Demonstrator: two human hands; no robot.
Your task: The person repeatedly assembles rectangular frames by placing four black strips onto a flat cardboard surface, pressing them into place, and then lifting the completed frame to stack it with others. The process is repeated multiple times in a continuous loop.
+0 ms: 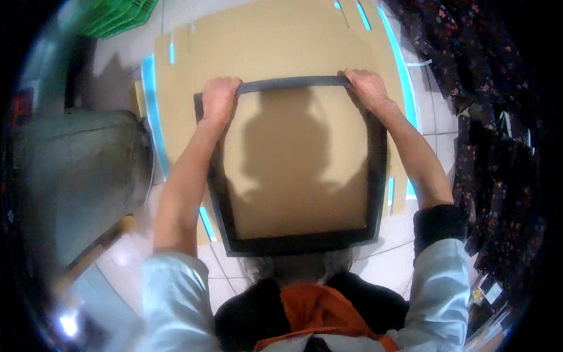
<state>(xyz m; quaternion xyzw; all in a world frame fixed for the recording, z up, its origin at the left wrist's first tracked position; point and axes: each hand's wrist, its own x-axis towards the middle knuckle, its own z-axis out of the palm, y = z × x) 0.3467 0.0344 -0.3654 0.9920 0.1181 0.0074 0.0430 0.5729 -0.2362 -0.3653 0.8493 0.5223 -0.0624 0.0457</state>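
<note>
A large dark rectangular frame (302, 242) is in front of me, over a sheet of brown cardboard (258, 35). My left hand (221, 98) is closed around its far bar close to the left corner. Near the right corner, my right hand (368, 89) grips the same bar, fingers curled over it. The cardboard shows through the middle of the frame, with a shadow across it. Whether a thin mesh spans the opening, I cannot tell. The near bar lies above my feet.
A green plastic crate (117, 17) is at the far left. Left of the cardboard stands a bulky grey-green object (82, 176). Dark flowered fabric (469, 47) hangs or lies along the right. Pale tiles (390, 258) form the floor, and light-blue strips (149, 100) show along the cardboard's edges and slots.
</note>
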